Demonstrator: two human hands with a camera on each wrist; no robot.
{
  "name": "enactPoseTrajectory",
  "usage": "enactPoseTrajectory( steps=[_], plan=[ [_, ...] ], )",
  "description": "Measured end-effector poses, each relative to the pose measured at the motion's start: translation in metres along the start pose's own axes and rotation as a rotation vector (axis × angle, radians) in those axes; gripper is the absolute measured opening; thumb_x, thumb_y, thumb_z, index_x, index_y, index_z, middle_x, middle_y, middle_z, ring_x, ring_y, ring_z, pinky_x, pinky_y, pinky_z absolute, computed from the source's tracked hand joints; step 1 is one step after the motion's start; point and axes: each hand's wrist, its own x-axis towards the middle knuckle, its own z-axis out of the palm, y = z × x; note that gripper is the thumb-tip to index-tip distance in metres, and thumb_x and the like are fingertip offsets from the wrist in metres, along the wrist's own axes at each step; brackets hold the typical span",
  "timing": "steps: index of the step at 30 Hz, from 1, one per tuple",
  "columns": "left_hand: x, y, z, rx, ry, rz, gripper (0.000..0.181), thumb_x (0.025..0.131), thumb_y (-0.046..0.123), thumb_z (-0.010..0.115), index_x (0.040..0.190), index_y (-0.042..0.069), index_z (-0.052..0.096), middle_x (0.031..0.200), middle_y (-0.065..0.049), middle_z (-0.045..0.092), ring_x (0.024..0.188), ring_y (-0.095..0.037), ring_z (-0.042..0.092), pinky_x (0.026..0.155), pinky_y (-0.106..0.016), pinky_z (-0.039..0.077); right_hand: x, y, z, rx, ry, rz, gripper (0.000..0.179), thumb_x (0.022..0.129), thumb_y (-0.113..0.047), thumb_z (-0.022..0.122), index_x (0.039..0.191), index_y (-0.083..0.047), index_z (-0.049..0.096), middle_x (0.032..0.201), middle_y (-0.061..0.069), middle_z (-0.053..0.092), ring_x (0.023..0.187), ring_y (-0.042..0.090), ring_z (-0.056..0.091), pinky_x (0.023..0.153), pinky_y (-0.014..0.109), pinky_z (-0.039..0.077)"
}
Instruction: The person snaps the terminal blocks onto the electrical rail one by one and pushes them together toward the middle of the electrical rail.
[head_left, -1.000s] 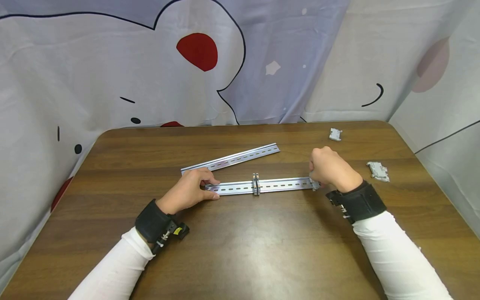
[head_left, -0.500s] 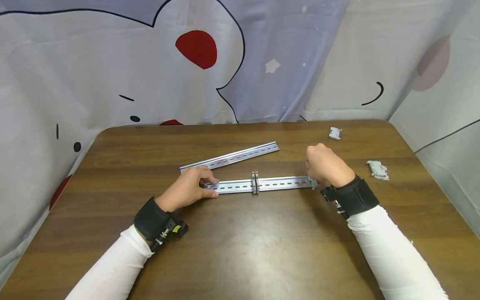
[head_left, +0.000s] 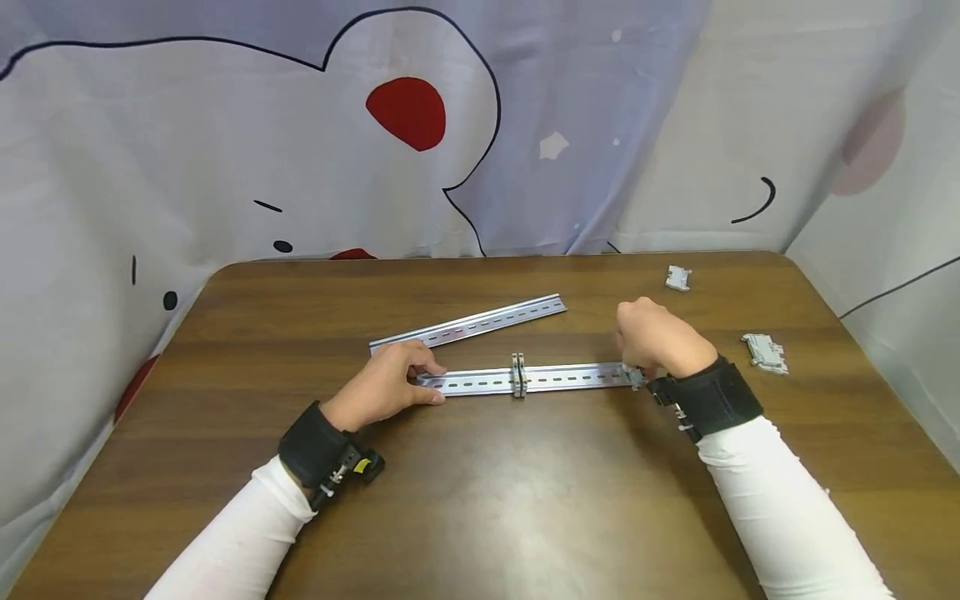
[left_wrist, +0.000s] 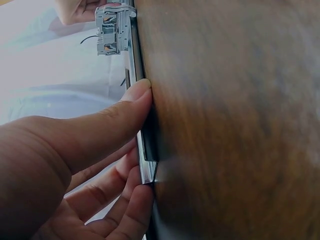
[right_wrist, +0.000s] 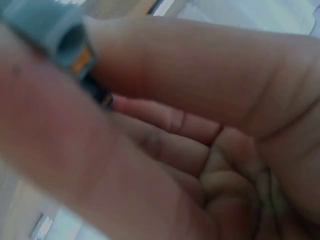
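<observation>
The slotted rail (head_left: 483, 377) lies mid-table, roughly parallel to the far edge of the table (head_left: 480, 500). The left hand (head_left: 386, 383) grips its left end; the right hand (head_left: 660, 337) pinches a grey block (head_left: 634, 377) at its right end. A second rail (head_left: 472, 326) lies obliquely behind. Loose pieces: one (head_left: 678, 277) near the far right corner, another (head_left: 766, 353) toward the right edge. Broad tabletop extends on the near side.

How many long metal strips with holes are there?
2: the back strip, lying slanted, and the front strip, one end held by the left hand.
</observation>
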Motion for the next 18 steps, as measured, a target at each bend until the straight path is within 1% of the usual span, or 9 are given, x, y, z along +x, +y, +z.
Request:
enactPoseTrajectory(
  steps=[2,4,5,8,11,14,18],
  plan=[
    [0.001,0.001,0.002,-0.006,0.000,-0.004,0.033,0.074,0.019,0.086,0.103,0.006,0.076,0.094,-0.004,0.067,0.087,-0.022,0.060,0.077,-0.036,0.049,-0.003,0.007,0.000,0.046,-0.020,-0.010,0.013,0.079,0.005,0.066,0.071,-0.004,0.061,0.075,0.011,0.062,0.046,0.015,0.064,0.052,0.028,0.051],
    [0.001,0.001,0.002,-0.005,0.004,-0.012,0.033,0.074,0.019,0.086,0.103,0.007,0.076,0.094,-0.003,0.067,0.088,-0.022,0.060,0.078,-0.037,0.049,-0.005,0.014,-0.003,0.116,-0.055,-0.031,0.007,0.080,-0.002,0.073,0.079,-0.002,0.066,0.078,0.009,0.065,0.051,0.016,0.066,0.056,0.030,0.054],
    [0.001,0.001,0.002,-0.004,0.006,-0.017,0.033,0.074,0.019,0.086,0.103,0.007,0.076,0.094,-0.002,0.067,0.088,-0.021,0.060,0.078,-0.036,0.049,-0.006,0.017,-0.005,0.155,-0.081,-0.042,0.009,0.081,-0.006,0.074,0.084,0.000,0.068,0.078,0.009,0.067,0.053,0.017,0.068,0.057,0.031,0.055],
    [0.000,0.001,0.001,-0.002,0.005,-0.020,0.033,0.074,0.020,0.086,0.103,0.008,0.076,0.094,-0.002,0.066,0.087,-0.021,0.059,0.076,-0.034,0.048,-0.008,0.031,-0.013,0.281,-0.148,-0.076,0.030,0.084,-0.015,0.076,0.104,0.006,0.068,0.079,0.009,0.071,0.062,0.021,0.070,0.061,0.033,0.057],
    [0.001,0.001,0.002,-0.004,0.000,-0.010,0.032,0.075,0.021,0.085,0.103,0.009,0.076,0.094,-0.002,0.066,0.086,-0.021,0.058,0.075,-0.032,0.047,-0.011,0.045,-0.018,0.385,-0.207,-0.107,0.046,0.085,-0.017,0.076,0.118,0.012,0.060,0.080,0.013,0.072,0.072,0.024,0.071,0.067,0.036,0.057],
    [0.002,0.000,0.002,-0.003,0.000,-0.005,0.032,0.075,0.021,0.085,0.103,0.009,0.076,0.094,-0.002,0.066,0.085,-0.020,0.058,0.074,-0.031,0.046,-0.011,0.056,-0.019,0.467,-0.259,-0.137,0.051,0.084,-0.015,0.077,0.121,0.014,0.056,0.084,0.015,0.073,0.079,0.025,0.071,0.072,0.037,0.057],
    [0.002,0.000,0.004,0.003,0.002,-0.006,0.031,0.075,0.021,0.086,0.102,0.009,0.076,0.093,-0.002,0.066,0.084,-0.020,0.059,0.074,-0.031,0.046,-0.008,0.063,-0.016,0.551,-0.308,-0.154,0.049,0.082,-0.011,0.078,0.118,0.014,0.057,0.087,0.017,0.073,0.082,0.027,0.071,0.074,0.038,0.057]
  ],
)
